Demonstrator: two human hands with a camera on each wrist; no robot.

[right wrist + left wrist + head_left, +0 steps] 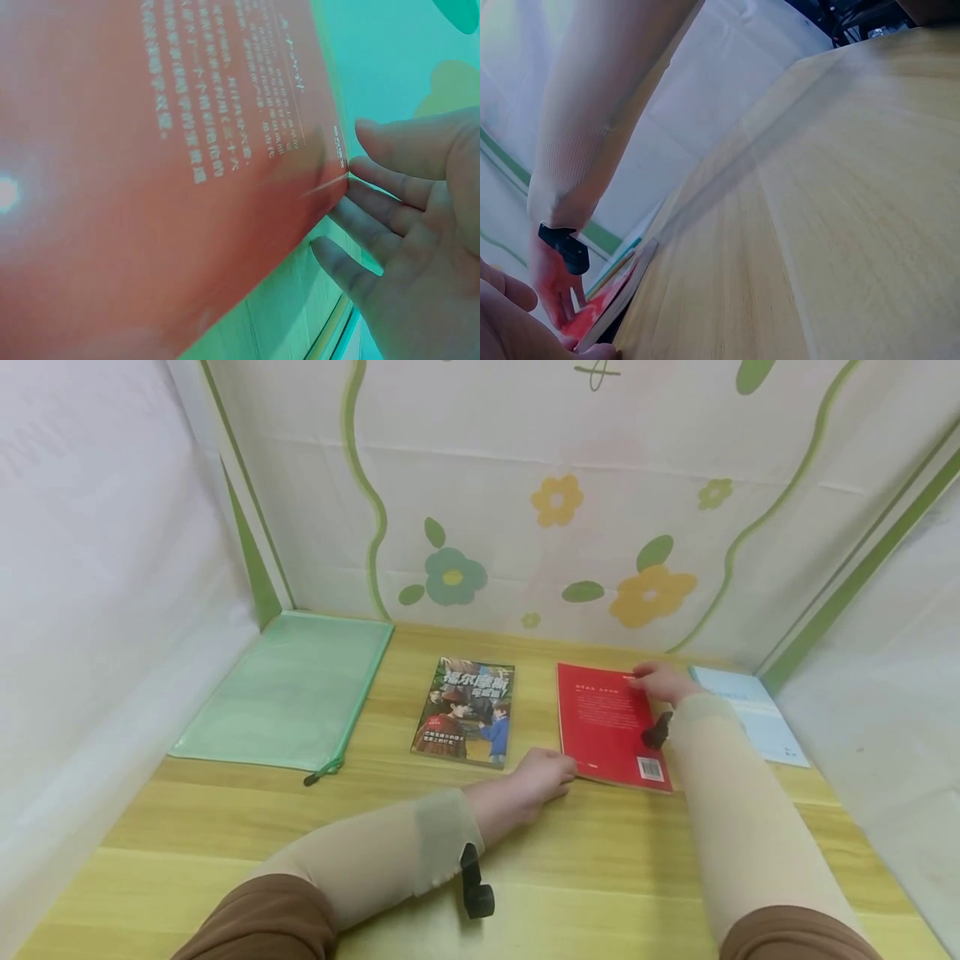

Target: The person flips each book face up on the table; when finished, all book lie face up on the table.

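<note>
A red paperback book lies with its barcode side up, right of the middle of the wooden table. My left hand pinches its near left corner, the fingers bent at the edge. In the left wrist view, a dark gap shows beneath the book's edge close to these fingertips. My right hand is at the far right corner. Seen from the right wrist, its fingers reach out fairly straight to the corner of the red cover, while the thumb stands apart just beyond the edge.
Left of the red book lies a comic-style book with a colourful cover. A green zip pouch is flat at the far left. Partly behind the right forearm is a light blue book. Flower-printed fabric walls off the back of the table.
</note>
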